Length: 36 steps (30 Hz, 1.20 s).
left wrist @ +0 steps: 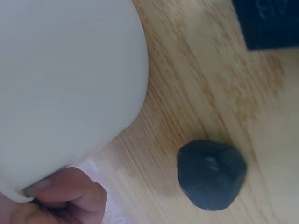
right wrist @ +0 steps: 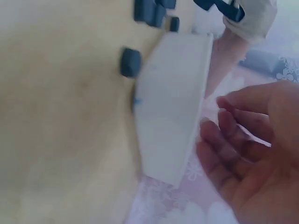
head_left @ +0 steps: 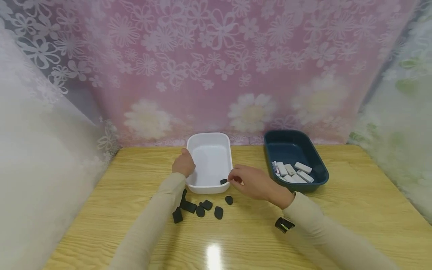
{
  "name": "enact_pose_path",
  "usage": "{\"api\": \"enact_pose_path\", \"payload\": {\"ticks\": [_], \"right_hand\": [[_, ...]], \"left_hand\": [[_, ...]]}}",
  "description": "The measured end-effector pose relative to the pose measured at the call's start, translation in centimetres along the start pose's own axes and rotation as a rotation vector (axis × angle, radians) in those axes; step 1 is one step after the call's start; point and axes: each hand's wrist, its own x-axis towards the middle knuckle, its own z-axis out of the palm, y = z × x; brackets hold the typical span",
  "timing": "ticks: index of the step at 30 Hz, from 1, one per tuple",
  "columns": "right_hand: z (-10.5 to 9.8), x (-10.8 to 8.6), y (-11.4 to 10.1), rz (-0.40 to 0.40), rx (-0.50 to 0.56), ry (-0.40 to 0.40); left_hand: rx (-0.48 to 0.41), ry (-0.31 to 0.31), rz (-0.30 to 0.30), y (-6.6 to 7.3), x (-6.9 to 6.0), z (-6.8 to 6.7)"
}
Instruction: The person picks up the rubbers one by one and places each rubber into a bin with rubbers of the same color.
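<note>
My left hand (head_left: 183,163) grips the left rim of a white plastic basin (head_left: 209,190), its thumb hooked at the edge in the left wrist view. Just above the basin's front right corner is my right hand (head_left: 253,182), fingers loosely bent, with nothing between them in the right wrist view. Close to those fingertips, a small black piece (head_left: 224,181) lies inside the basin. In front of the basin several black pieces lie on the table, among them a rounded one (head_left: 218,212) and a rectangular block (head_left: 188,206); my left sleeve partly hides others.
A dark blue basin (head_left: 287,144) stands to the right, with several white blocks (head_left: 303,167) that look like erasers in its front part. The wooden table (head_left: 236,243) reaches back to a pink flowered curtain (head_left: 202,93). Pale cloth hangs on both sides.
</note>
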Motion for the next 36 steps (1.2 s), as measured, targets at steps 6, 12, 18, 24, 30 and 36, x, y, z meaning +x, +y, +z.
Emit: {"api": "enact_pose_path", "payload": {"ticks": [6,12,18,24,30,36], "right_hand": [[2.2,-2.6,0.0,0.049,0.024,-0.155],[4.1,-2.4,-0.4,0.047,-0.003,-0.176],[5.2,-2.3,-0.6,0.049,-0.069,-0.120],[5.6,-2.0,-1.1,0.085,-0.045,-0.035],[5.2,-1.6,-1.4,0.130,0.027,-0.062],[3.2,-2.2,-1.8,0.162,0.052,-0.067]], "left_hand": [[0.000,-0.018,-0.010,0.1,0.0,0.1],[-0.006,-0.015,-0.017,-0.2,-0.1,-0.3],[-0.015,-0.006,-0.010,0.0,-0.2,-0.1],[-0.023,0.000,-0.008,0.2,-0.1,0.0],[-0.017,-0.002,-0.017,0.1,0.0,0.0],[-0.015,-0.013,-0.023,0.2,0.1,0.0]]}}
